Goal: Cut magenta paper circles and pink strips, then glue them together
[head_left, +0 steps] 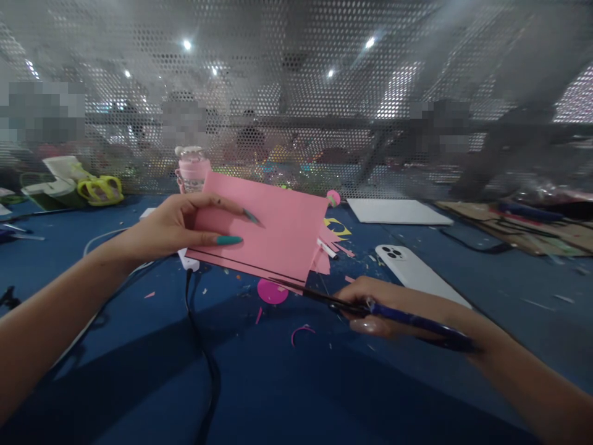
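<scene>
My left hand (189, 222) grips a sheet of pink paper (278, 228) by its left side, thumb and a finger lying over the front face. Two dark lines run along the sheet's lower edge. In my right hand (370, 303) is a pair of scissors (407, 318) with dark blue handles, and the blades reach left along the paper's bottom right edge. How far apart the blades are, I cannot tell. Below that edge a magenta paper disc (272, 292) lies on the blue table (259, 395).
A white phone (421, 272) lies right of the sheet, with a white board (398, 211) behind it. Cardboard (519, 225) is at the far right. A pink bottle (191, 168) stands behind the paper. A black cable (208, 358) crosses the table, and scraps are scattered about.
</scene>
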The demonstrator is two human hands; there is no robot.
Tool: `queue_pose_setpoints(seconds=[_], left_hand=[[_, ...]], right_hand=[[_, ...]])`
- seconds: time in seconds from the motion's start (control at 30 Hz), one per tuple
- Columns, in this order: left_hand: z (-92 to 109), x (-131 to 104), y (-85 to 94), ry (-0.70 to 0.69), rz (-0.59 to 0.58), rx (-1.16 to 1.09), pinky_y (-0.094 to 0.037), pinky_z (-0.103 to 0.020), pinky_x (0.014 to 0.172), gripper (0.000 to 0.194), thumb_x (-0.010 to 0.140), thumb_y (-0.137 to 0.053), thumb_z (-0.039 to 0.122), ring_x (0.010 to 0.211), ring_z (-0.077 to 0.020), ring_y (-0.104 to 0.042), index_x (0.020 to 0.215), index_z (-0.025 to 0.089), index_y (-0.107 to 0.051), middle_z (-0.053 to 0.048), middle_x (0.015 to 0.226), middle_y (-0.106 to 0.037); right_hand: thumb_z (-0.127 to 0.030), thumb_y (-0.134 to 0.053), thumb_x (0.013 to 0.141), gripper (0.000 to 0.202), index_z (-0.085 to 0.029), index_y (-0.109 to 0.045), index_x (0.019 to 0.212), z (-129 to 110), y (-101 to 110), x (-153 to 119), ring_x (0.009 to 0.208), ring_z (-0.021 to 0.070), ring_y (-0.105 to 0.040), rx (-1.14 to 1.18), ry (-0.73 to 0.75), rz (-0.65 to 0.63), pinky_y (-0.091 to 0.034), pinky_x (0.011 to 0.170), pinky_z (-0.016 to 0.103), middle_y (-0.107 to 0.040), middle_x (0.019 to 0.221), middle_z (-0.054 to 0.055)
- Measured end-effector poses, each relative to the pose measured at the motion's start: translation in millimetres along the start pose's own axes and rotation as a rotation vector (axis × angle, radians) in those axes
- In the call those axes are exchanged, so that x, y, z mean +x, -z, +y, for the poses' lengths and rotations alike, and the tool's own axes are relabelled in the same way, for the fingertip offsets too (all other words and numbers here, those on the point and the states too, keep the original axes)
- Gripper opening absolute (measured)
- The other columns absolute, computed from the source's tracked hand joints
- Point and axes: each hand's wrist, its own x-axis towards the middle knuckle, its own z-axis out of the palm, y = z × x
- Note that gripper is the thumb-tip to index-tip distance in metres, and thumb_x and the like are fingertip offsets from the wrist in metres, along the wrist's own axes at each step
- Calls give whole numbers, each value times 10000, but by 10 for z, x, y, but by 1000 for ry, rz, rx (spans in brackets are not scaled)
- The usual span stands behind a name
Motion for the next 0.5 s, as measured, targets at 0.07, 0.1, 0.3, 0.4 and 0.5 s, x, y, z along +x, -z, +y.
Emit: queue_pose_setpoints(seconds=[0.07,0.1,0.3,0.4,0.5], left_hand=[[-1,-3,3,-13,-1,5,-554,-280,849,355,655,-748,136,1039,-221,-635,1000,186,-682,-50,1114,-690],[-4,-3,6,-24,1,14,-554,-281,850,354,652,-752,138,1040,-222,-634,997,179,-683,-57,1111,-691],[-11,-4,13,-13,0,-6,-561,-240,805,365,658,-747,130,1014,-207,-647,1012,190,-683,-47,1117,-689],[-8,-2,9,-2,6,-10,-554,-238,813,358,650,-751,138,1027,-222,-641,998,200,-697,-43,1111,-693],[-17,-1,11,11,-4,-2,-548,-250,821,364,650,-750,150,1024,-235,-642,1007,203,-702,-54,1110,-693]], right_hand=[[-536,-491,790,395,-209,-393,592,7,0,5,488,95,-339,24,-14,-10,-289,446,222,-340,535,-57],[-525,-500,788,390,-208,-394,589,11,1,6,494,96,-336,21,-13,-10,-287,451,223,-339,536,-57],[-606,-470,775,448,-206,-394,589,-6,4,1,504,95,-321,19,35,5,-294,470,235,-340,549,-57],[-632,-420,792,471,-208,-384,591,-13,-2,2,493,95,-332,25,49,-5,-313,467,239,-353,527,-60],[-625,-375,816,464,-206,-384,617,25,-19,9,471,86,-353,9,89,-25,-365,498,254,-374,515,-68]])
